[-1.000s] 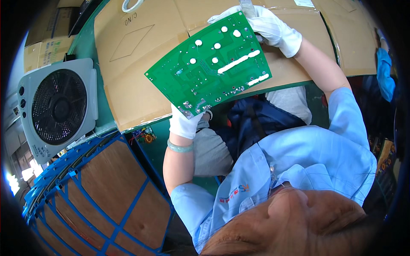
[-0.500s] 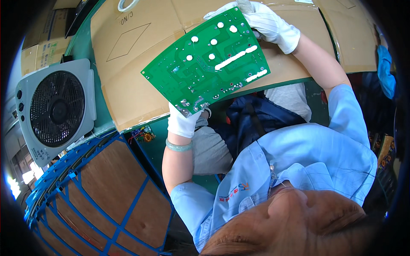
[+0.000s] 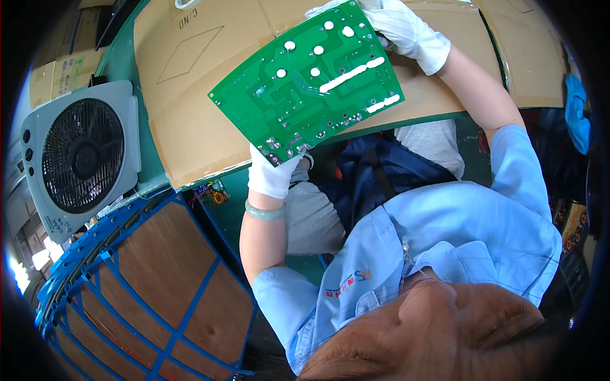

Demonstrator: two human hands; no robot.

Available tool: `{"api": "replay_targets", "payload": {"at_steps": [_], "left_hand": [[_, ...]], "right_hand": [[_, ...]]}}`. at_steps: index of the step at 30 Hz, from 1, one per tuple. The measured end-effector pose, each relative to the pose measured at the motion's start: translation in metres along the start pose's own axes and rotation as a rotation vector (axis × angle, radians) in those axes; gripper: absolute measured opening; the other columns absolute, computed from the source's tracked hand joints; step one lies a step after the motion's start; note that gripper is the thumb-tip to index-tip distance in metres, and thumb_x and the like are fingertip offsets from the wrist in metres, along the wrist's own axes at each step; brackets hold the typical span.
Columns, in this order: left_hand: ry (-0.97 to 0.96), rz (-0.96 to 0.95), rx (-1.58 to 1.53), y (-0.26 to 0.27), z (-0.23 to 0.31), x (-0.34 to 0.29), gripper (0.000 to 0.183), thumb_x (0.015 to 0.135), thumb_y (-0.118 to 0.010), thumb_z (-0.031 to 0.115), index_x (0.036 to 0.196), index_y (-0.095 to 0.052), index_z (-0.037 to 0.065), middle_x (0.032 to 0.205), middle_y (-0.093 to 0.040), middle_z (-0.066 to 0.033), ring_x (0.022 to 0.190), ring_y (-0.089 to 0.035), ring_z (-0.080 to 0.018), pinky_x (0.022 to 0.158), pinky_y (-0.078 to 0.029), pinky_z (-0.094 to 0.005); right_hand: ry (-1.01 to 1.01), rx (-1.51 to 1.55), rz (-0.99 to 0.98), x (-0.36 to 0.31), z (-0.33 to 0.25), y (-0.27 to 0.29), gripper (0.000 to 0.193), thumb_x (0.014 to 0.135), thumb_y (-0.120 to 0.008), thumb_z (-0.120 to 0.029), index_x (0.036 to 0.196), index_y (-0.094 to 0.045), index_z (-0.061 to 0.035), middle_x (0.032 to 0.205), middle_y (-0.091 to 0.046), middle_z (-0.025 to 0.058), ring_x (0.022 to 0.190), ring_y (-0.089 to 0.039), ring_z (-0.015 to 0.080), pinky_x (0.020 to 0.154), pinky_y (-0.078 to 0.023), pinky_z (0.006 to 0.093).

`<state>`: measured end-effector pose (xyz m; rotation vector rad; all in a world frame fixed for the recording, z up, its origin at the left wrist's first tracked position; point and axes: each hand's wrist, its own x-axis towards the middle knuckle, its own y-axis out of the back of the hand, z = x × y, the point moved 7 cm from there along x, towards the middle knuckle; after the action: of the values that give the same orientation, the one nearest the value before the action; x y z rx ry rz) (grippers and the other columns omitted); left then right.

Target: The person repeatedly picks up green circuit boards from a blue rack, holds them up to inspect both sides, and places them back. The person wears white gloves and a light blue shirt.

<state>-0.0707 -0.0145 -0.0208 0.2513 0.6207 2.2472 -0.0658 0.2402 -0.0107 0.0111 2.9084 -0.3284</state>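
Note:
A green circuit board [image 3: 305, 89] is held up at a slant above the cardboard, its face with solder joints and white patches toward me. My left hand [image 3: 270, 176], in a white glove, is closed on the board's lower left corner; most of its fingers are hidden behind the board. At the upper right edge, my right hand [image 3: 410, 37], also gloved in white, grips the board, with its fingers partly behind it and at the top of the picture. A pale green bangle [image 3: 265, 213] circles my left wrist.
Flattened cardboard [image 3: 197, 127] covers the green table. A grey box fan [image 3: 86, 152] stands at the left, above a blue-framed rack with brown panels [image 3: 171, 273]. Small wired parts [image 3: 211, 193] lie below the table edge. A blue sleeve [image 3: 576, 114] shows at the far right.
The board has tilted slightly, its lower left corner rising a little. Both hands keep their hold on it. The whole view has shifted slightly, moving the tape roll nearer the top edge.

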Motion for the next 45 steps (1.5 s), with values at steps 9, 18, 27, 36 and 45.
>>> {"api": "replay_targets", "payload": {"at_steps": [9,18,27,36,45], "left_hand": [[0.154,0.015,-0.215,-0.001,-0.004,-0.002,0.052,0.077,-0.070,-0.009,0.126,-0.053,0.001,0.120,-0.063,-0.0107,0.104,-0.063,-0.0197,0.087,-0.054,-0.0338],[0.133,-0.018,-0.193,0.000,-0.011,-0.006,0.039,0.089,-0.061,0.005,0.126,-0.051,0.003,0.122,-0.061,-0.0132,0.108,-0.061,-0.0252,0.089,-0.054,-0.0397],[0.416,0.088,-0.918,-0.017,-0.045,-0.009,0.038,0.101,-0.039,0.029,0.128,-0.052,0.004,0.126,-0.057,-0.0160,0.113,-0.057,-0.0325,0.097,-0.048,-0.0493],[0.599,0.223,-1.212,-0.017,-0.025,-0.007,0.041,0.100,-0.042,0.034,0.123,-0.055,0.004,0.120,-0.061,-0.0157,0.107,-0.060,-0.0313,0.092,-0.052,-0.0465],[0.699,0.290,-1.341,-0.025,-0.020,-0.008,0.048,0.102,-0.035,0.044,0.126,-0.053,0.007,0.119,-0.062,-0.0127,0.105,-0.063,-0.0286,0.085,-0.056,-0.0434]], "right_hand": [[0.022,-0.145,0.018,0.000,-0.011,-0.004,0.030,0.097,-0.052,-0.018,0.119,-0.067,-0.0054,0.067,-0.059,-0.0065,0.046,-0.038,0.0004,0.041,-0.029,0.0178],[0.059,0.028,-0.044,0.003,-0.008,-0.009,0.030,0.096,-0.052,-0.019,0.117,-0.067,-0.0022,0.073,-0.064,-0.0048,0.045,-0.035,-0.0005,0.041,-0.026,0.0171],[0.080,-0.182,0.099,0.002,-0.010,0.000,0.030,0.097,-0.051,-0.019,0.115,-0.067,-0.0015,0.092,-0.068,0.0035,0.073,-0.054,0.0071,0.065,-0.042,0.0225],[0.181,-0.365,0.161,0.007,-0.013,0.001,0.026,0.095,-0.052,-0.015,0.112,-0.068,-0.0010,0.102,-0.069,0.0082,0.093,-0.063,0.0153,0.082,-0.050,0.0287],[0.273,-0.270,0.150,0.021,0.010,0.040,0.049,0.091,-0.062,-0.016,0.136,-0.047,-0.0020,0.103,-0.062,0.0078,0.095,-0.057,0.0129,0.081,-0.049,0.0272]]}}
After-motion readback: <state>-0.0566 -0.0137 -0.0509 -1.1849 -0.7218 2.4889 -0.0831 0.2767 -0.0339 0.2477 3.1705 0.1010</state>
